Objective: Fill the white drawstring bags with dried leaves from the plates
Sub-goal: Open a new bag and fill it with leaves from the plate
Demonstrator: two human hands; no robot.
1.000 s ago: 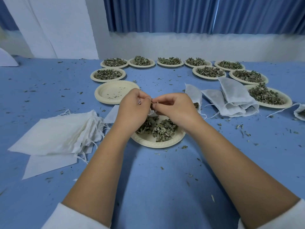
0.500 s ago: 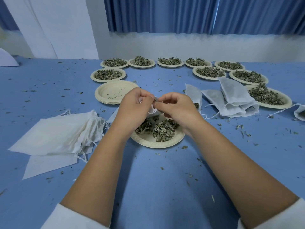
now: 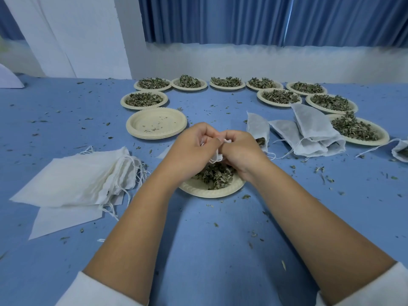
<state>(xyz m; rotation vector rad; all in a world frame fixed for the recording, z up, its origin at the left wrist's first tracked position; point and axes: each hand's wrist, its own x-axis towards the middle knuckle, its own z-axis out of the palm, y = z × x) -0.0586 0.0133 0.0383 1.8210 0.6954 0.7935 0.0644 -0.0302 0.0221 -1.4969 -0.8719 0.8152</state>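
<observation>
White sleeves (image 3: 97, 290) at the bottom edge, and two bare forearms reach out over the blue tabletop (image 3: 209, 250), which is speckled with leaf crumbs (image 3: 319, 170).

Just beyond the wrists sits the near plate (image 3: 212, 194), with a heap of dried leaves (image 3: 217, 176) on it. Right above that plate the hands meet. The left hand (image 3: 189, 149) and right hand (image 3: 242, 151) are knuckle to knuckle with fingers curled, both pinching a small white drawstring bag (image 3: 217, 154) that is bunched up between them. Only a crumpled bit of its cloth peeks out, so I cannot tell whether its mouth is open.

Out to the left lies a stack of empty bags (image 3: 77, 180), flat, with their strings trailing off toward the near plate.

Further back on the left is a stack of empty plates (image 3: 138, 132), with a few crumbs on the top one. Over on the right is a cluster of filled bags (image 3: 309, 133), lying with their mouths toward the person and leaves showing at the mouth of the leftmost. Touching that cluster on its right side is a leaf-laden plate (image 3: 362, 142). One more bag (image 3: 400, 151) is cut off by the right edge.

At the back, a curved row of leaf-filled plates (image 3: 227, 88) runs across the tabletop, below a white wall and a blue curtain (image 3: 265, 18).
</observation>
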